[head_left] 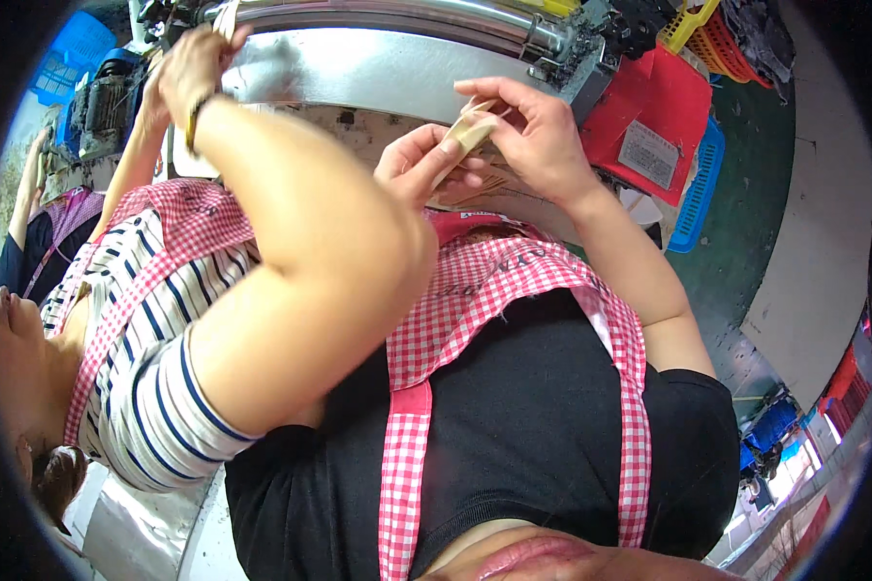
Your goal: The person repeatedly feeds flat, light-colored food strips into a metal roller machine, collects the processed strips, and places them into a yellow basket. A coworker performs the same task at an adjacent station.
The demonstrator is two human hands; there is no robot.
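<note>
In front of my chest, both my hands are closed on a pale beige strip, its exact kind unclear. My left hand pinches its lower end between thumb and fingers. At the upper end, the thumb and fingers of my right hand are bent around it, and thin edges stick up there as if it has several layers. More thin pale pieces show just below my hands, partly hidden by them.
A co-worker's bare arm crosses on my left, close to my left hand; its hand holds a pale strip. Ahead lie a metal roller and a shiny metal plate. At right are a red bin and a blue basket.
</note>
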